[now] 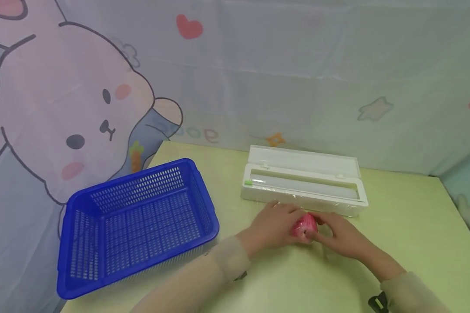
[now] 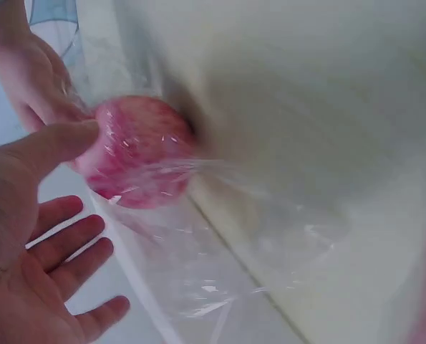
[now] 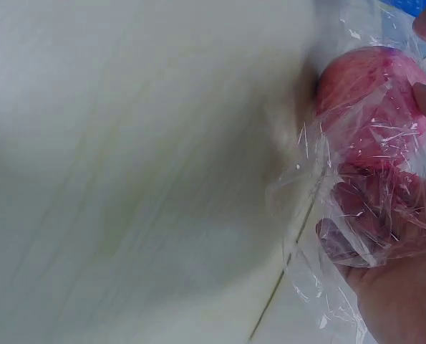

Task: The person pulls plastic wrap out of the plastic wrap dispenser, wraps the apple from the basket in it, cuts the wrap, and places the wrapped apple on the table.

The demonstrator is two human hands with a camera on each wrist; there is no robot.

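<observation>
A pink-red streaked apple [image 1: 304, 227] lies between the two hands, close over the table, with clear plastic film [image 2: 213, 265] draped around it. My left hand [image 1: 273, 226] is at its left side. In the left wrist view that hand's thumb touches the apple [image 2: 141, 147], while the other fingers [image 2: 76, 265] spread out, apart from it. From the right, my right hand [image 1: 342, 234] holds the apple between thumb and fingers. The right wrist view shows this hand [image 3: 399, 265] partly behind crinkled film [image 3: 320, 287], its fingers bent below the apple [image 3: 370, 107].
Just behind the hands stands a long white box [image 1: 297, 201] with its lid [image 1: 303, 161] raised, a roll [image 1: 305, 186] inside and a green tab [image 1: 248, 182] at one end. A blue perforated basket [image 1: 141, 265] sits on the left of the pale yellow-green table [image 1: 407, 226]. A printed curtain [image 1: 278, 65] hangs behind.
</observation>
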